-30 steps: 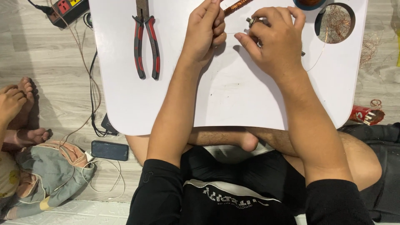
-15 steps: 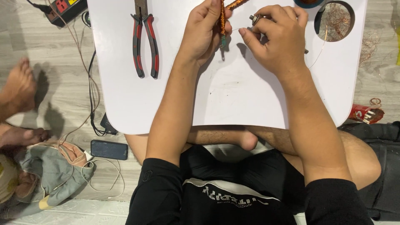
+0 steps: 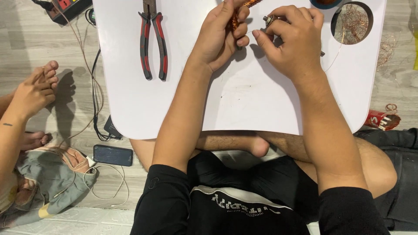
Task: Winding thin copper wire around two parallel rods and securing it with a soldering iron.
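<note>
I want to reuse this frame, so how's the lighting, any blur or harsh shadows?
Head view: sharp, evenly lit; the left hand and right hand cast soft shadows on the white table; no glare; the pliers are crisp; table edges bow slightly.

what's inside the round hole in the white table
Tangled thin copper wire shows through the round hole in the white table; what it rests on is hidden.

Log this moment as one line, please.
left hand: holds copper coil | right hand: pinches small metal part | pliers: lying on white table
</note>
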